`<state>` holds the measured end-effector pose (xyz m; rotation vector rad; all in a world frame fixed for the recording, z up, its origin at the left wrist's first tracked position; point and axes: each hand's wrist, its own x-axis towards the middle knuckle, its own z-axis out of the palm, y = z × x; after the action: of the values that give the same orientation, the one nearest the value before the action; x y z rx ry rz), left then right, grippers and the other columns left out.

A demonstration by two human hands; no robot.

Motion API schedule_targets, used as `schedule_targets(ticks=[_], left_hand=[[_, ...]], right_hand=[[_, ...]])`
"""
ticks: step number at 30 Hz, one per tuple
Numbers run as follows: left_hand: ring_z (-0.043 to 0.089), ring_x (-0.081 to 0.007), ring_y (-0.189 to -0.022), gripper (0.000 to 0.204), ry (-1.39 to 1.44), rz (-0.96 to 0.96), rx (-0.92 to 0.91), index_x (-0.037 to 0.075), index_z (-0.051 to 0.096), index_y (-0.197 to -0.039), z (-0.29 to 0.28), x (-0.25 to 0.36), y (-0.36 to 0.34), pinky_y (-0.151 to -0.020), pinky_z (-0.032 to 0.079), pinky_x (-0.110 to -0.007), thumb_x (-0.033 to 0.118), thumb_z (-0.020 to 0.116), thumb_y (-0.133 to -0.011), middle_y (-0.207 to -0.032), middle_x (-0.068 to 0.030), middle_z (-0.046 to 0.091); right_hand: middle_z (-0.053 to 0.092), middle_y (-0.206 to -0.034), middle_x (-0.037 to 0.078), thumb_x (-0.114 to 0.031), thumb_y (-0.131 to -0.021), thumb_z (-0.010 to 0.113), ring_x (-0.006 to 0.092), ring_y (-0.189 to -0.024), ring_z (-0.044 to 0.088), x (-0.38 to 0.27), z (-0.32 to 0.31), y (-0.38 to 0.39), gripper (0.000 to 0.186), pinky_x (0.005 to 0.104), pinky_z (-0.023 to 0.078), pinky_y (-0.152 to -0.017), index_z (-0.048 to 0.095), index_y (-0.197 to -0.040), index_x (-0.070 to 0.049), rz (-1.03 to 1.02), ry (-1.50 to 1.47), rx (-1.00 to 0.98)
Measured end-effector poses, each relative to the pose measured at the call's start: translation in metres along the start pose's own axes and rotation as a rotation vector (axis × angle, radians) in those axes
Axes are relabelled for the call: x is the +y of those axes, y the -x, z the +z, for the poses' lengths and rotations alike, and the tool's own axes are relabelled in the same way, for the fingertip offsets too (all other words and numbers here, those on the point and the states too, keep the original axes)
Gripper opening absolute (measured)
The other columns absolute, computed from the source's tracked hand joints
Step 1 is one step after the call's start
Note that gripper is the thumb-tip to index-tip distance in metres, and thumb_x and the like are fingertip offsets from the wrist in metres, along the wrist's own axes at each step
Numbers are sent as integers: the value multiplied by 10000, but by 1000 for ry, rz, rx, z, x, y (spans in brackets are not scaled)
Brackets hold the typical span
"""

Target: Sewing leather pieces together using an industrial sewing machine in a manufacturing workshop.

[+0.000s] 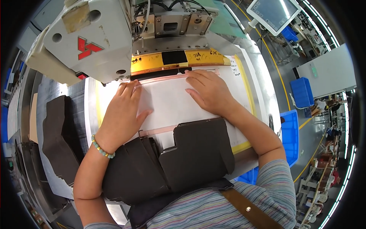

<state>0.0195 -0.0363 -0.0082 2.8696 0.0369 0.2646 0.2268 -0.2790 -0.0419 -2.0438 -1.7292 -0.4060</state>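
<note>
A narrow black strip (164, 73) lies along the front of a yellow clamp bar (148, 62) beneath the sewing machine head (91, 38). My left hand (122, 110), with a beaded bracelet at its wrist, reaches to the strip's left end, fingertips down and thumb apart. Toward the strip's right end, the fingers of my right hand (209, 89) lie stretched out, the thumb spread on the white template sheet (167, 99). Neither hand is closed round anything. Close to my body are stacked black cut pieces (198, 149) and another black pile (133, 171).
More black pieces (61, 133) are piled on the left. Yellow tape (246, 84) borders the sheet's right side. A control screen (273, 13) stands at the far right, and a blue bin (290, 133) sits beside the table. The machine head overhangs the area beyond my left hand.
</note>
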Motion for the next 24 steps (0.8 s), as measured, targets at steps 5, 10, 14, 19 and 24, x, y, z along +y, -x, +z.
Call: schedule_targets(ticks=[5,10,14,19,24], left_hand=[[518,-418,-1426,640,-4,5,-14,-79,586,-1410,2,-1,1,-1205,460,-486,198,850,-897,-1498,-237,575],[516,-426,-1422,644,-19,13,-9,-83,585,-1395,0,2,1,-1199,462,-487,208,856,-889,-1489,-244,569],[514,-429,-1422,658,-16,17,-13,-87,576,-1404,1,0,0,-1200,459,-488,214,855,-889,-1491,-247,565],[512,-432,-1424,678,-60,25,-35,-97,561,-1418,-2,4,-1,-1208,452,-487,219,850,-893,-1490,-257,558],[512,-431,-1427,679,-77,41,-33,-98,557,-1420,0,3,1,-1209,451,-487,234,843,-901,-1495,-259,553]], right_hand=[[722,-1369,142,-171,-953,781,339,-1255,664,-1,-1,0,287,457,532,-1046,716,-1187,-19,21,-6,-27],[728,-1358,134,-164,-949,785,333,-1247,671,-1,-1,-1,287,451,537,-1046,716,-1189,-23,10,-3,-26],[732,-1350,130,-162,-948,787,328,-1248,674,0,-1,-2,281,446,541,-1050,719,-1186,-26,10,-13,-24],[733,-1347,132,-162,-951,785,329,-1254,677,0,0,-2,281,445,545,-1050,722,-1188,-25,0,-1,-19],[737,-1331,136,-161,-952,784,332,-1260,680,-1,1,0,282,447,548,-1057,723,-1189,-22,0,8,-12]])
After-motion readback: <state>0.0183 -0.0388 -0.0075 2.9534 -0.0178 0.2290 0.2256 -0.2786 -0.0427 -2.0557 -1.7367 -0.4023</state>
